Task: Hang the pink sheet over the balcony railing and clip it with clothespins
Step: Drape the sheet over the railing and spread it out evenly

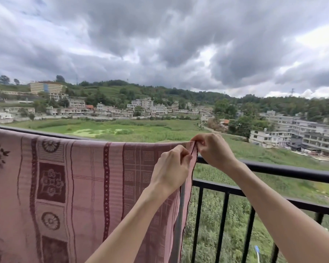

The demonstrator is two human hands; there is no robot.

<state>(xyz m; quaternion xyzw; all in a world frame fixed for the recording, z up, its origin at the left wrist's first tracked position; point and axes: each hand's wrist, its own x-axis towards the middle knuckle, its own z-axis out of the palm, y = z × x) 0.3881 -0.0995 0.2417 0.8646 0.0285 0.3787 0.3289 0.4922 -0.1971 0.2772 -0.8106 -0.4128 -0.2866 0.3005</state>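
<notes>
Both your hands are bunched up right at the sheet's right-hand edge, so that's where the next bit happens. Your right hand [213, 149] is the higher one, fingers curled and pinching the top corner of the pink sheet [80, 186] right where it folds over the top rail of the balcony railing [285, 172]. Your left hand [171, 166] sits just below and to the left of it, also pinching that same hem a little further down. The two hands are nearly touching.

The thing to watch: the sheet's edge runs straight down from your right hand, while the rail runs off sideways, left under the cloth and right out into bare black metal. So everything still to be pinned lies to your left along the rail, and your left hand is the closer one for that direction.

I can't spot a clothespin anywhere, not in either hand or on the rail, though one small enough could be hiding inside your right fingers.

The sheet itself is dusty pink with darker maroon stripes, floral squares and round medallions, woven looking. It's already draped over the rail and hangs fairly flat, with the hem slightly rolled by your hands.
</notes>
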